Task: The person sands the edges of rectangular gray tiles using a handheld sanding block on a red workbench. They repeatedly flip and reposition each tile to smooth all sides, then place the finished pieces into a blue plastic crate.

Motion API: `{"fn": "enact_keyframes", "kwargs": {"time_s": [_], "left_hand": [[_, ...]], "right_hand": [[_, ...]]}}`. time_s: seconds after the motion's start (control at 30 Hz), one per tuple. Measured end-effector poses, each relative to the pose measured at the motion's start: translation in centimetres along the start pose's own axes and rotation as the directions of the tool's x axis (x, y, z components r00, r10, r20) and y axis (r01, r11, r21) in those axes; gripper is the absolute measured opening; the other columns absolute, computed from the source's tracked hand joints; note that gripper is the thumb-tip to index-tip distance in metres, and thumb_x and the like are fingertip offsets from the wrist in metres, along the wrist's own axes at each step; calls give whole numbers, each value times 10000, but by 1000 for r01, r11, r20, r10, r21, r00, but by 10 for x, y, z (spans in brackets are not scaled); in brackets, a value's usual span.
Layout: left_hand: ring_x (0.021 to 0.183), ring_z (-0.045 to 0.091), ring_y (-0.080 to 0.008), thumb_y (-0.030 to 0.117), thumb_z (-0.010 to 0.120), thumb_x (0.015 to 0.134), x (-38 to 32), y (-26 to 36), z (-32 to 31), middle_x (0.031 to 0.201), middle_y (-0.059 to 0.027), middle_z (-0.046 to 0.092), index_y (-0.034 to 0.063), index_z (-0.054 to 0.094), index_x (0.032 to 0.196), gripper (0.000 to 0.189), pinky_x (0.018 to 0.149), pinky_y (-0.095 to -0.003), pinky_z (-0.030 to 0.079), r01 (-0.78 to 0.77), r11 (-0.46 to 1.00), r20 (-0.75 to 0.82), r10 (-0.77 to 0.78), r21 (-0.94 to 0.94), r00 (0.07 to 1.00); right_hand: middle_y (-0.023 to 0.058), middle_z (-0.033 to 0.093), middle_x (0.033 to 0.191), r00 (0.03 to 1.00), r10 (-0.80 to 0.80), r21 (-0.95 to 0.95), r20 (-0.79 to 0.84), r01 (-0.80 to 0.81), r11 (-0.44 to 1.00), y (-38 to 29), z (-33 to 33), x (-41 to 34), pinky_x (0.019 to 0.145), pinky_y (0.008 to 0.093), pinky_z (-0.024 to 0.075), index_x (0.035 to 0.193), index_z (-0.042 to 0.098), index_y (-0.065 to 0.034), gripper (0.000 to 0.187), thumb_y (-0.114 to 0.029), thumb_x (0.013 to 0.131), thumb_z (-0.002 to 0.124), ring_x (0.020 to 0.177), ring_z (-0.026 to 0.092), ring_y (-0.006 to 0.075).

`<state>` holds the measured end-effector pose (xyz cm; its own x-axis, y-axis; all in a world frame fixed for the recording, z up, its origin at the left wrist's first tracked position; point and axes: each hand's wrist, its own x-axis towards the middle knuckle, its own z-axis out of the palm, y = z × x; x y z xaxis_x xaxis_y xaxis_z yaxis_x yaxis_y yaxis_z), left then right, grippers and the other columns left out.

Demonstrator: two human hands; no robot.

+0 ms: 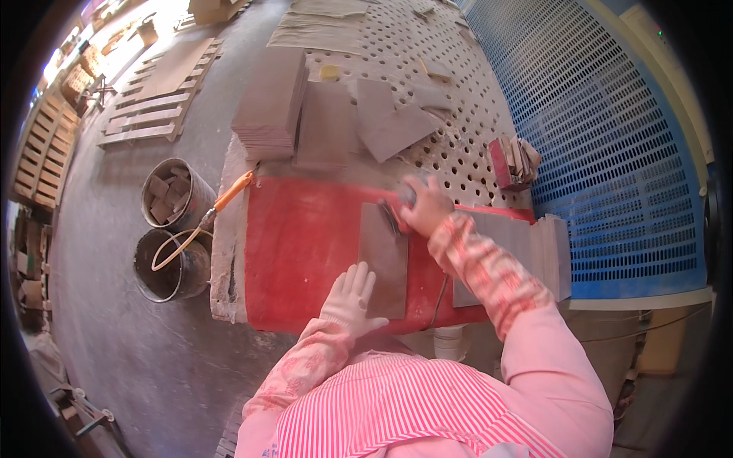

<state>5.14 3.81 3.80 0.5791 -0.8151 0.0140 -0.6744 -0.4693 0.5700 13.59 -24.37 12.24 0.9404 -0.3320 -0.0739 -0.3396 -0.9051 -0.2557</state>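
Observation:
My left hand (352, 297), in a white glove, lies flat with spread fingers on the lower left part of a thin grey-brown rectangular panel (382, 269). The panel rests on a red mat (298, 252). My right hand (426, 206), bare, is closed around a dark hand tool (405, 197) at the panel's upper right edge. The tool is blurred and its exact kind cannot be told. To the right, under my forearm, stand more grey panels (558, 257), partly hidden by the sleeve.
Stacked panels (269, 97) and loose panels (395, 126) lie on the perforated tabletop beyond the mat. A blue slotted screen (618, 172) borders the right. An orange-handled air gun (235, 189) lies at the left edge, near two buckets (200, 197). A red box (509, 166) holds scraps.

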Motion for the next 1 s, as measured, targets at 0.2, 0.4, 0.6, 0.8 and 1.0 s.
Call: {"fn": "enact_keyframes", "kwargs": {"time_s": [0.2, 0.4, 0.6, 0.8, 1.0], "left_hand": [[1590, 369, -468, 596, 890, 765, 0, 2, 2, 1709, -296, 382, -64, 443, 1620, 1169, 1309, -535, 314, 30, 999, 19, -31, 33, 999], [1588, 376, -475, 600, 906, 746, 1, 2, 2, 1708, -300, 388, -59, 463, 1611, 1174, 1306, -539, 321, 25, 1000, -10, -25, 3, 1000], [1575, 384, -468, 530, 919, 758, 0, 4, 3, 1713, -286, 376, -53, 460, 1606, 1127, 1292, -533, 348, 49, 999, -9, -49, -15, 999], [1571, 390, -478, 552, 935, 726, 2, 3, 1, 1711, -297, 374, -47, 446, 1614, 1177, 1279, -548, 363, 24, 1000, -41, -24, -15, 999], [1561, 409, -479, 541, 942, 726, -3, 1, 11, 1706, -295, 386, -45, 447, 1611, 1171, 1271, -559, 369, 9, 1000, -77, -10, -3, 997]], "right_hand": [[170, 617, 1247, 903, -431, 28, -1, 431, 902, -7, 5, 20, 951, 539, 592, 1373, 706, -279, 530, -297, 854, 811, 1172, 653, 417], [165, 612, 1240, 904, -425, 4, 48, 425, 905, 25, -10, 7, 939, 543, 587, 1328, 719, -269, 501, -295, 840, 825, 1140, 654, 430], [173, 615, 1263, 910, -404, -23, -91, 404, 915, -4, 5, 22, 957, 526, 588, 1294, 727, -275, 449, -296, 857, 828, 1150, 654, 416], [175, 612, 1267, 911, -389, 72, 138, 383, 921, 9, -9, -68, 935, 534, 611, 1266, 729, -269, 403, -256, 873, 816, 1129, 669, 430], [212, 602, 1336, 998, -7, 26, 57, 6, 1000, -9, -8, 4, 976, 560, 601, 1382, 683, -245, 488, -312, 911, 787, 1200, 660, 469]]}}
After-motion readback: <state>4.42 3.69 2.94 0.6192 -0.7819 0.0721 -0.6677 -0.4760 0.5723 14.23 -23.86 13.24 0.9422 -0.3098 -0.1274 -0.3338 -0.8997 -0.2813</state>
